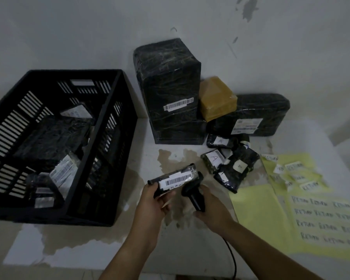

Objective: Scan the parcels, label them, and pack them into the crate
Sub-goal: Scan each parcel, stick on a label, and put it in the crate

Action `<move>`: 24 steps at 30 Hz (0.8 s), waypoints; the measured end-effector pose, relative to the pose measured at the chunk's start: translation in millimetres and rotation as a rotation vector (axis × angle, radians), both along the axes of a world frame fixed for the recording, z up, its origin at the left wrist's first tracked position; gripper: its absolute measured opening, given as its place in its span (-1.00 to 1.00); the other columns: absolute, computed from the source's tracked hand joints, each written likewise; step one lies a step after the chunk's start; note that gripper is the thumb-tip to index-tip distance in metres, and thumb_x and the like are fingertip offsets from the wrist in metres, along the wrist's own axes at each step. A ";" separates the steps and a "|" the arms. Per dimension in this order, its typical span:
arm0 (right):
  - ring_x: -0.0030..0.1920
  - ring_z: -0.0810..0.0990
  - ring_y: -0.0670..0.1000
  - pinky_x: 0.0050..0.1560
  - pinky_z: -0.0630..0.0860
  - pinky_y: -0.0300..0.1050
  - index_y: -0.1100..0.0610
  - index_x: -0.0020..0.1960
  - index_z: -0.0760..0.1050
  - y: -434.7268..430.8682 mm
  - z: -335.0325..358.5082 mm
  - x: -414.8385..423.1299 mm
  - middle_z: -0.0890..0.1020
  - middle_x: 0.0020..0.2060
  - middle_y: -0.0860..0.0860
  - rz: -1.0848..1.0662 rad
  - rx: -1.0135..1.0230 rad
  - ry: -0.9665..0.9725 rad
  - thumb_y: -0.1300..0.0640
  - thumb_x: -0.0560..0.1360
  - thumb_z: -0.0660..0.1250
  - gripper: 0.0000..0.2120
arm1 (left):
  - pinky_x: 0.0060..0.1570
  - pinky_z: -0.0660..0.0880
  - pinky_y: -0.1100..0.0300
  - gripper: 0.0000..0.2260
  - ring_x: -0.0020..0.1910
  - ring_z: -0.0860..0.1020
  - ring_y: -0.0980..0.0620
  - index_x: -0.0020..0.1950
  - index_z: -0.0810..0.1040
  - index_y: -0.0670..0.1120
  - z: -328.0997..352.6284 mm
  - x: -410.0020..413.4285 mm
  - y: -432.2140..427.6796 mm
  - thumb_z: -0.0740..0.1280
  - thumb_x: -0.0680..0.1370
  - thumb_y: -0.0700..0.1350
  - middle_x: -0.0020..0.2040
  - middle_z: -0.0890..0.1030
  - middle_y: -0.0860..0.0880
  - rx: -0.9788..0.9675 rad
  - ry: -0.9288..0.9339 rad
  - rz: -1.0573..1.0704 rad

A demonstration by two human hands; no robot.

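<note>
My left hand (152,201) grips a small black wrapped parcel (173,177) with a white barcode label facing up. My right hand (208,209) holds a black barcode scanner (193,194) by its handle, its head right beside the parcel's label. The black slatted crate (101,126) stands at the left with several wrapped parcels inside. Several small black parcels (230,168) with white tags lie to the right of my hands.
A tall black parcel (168,85), a brown box (217,102) and a flat black parcel (251,116) stand against the wall. Yellow label sheets (311,209) with handwritten stickers lie at the right. The scanner cable (231,257) trails toward me. The tabletop is stained.
</note>
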State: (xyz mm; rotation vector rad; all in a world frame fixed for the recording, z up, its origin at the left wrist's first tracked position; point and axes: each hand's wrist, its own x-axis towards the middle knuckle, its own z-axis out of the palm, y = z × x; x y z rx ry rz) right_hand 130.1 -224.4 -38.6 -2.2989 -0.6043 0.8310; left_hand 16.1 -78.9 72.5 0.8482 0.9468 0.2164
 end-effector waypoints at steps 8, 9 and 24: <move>0.23 0.53 0.11 0.16 0.52 -0.01 0.01 0.56 0.03 1.6 -46.7 8.7 0.47 0.33 0.10 0.058 -0.085 -0.150 0.06 0.40 0.49 -0.11 | -0.10 0.47 0.08 -0.78 -0.09 0.70 0.09 0.28 0.57 0.00 -11.1 -8.7 -1.2 0.21 0.69 -0.09 0.11 0.72 -0.05 0.079 0.057 -0.044; 0.26 0.50 0.11 0.19 0.50 -0.02 0.02 0.56 0.05 1.6 -47.8 7.8 0.43 0.37 0.09 0.057 -0.080 -0.163 0.04 0.40 0.49 -0.11 | -0.12 0.48 0.09 -0.78 -0.09 0.70 0.09 0.28 0.57 -0.01 -12.0 -8.9 -0.7 0.21 0.69 -0.10 0.10 0.73 -0.06 0.088 0.060 -0.040; 0.43 0.29 0.12 0.23 0.44 -0.07 -0.03 0.59 -0.14 -42.8 -24.4 -8.3 0.11 0.53 -0.01 0.128 -0.055 -0.240 -0.13 0.47 0.36 -0.10 | -0.10 0.48 0.05 -0.82 -0.04 0.72 -0.04 0.19 0.53 0.20 -17.8 9.1 -29.5 0.20 0.71 -0.04 0.09 0.73 0.00 0.287 0.172 -0.031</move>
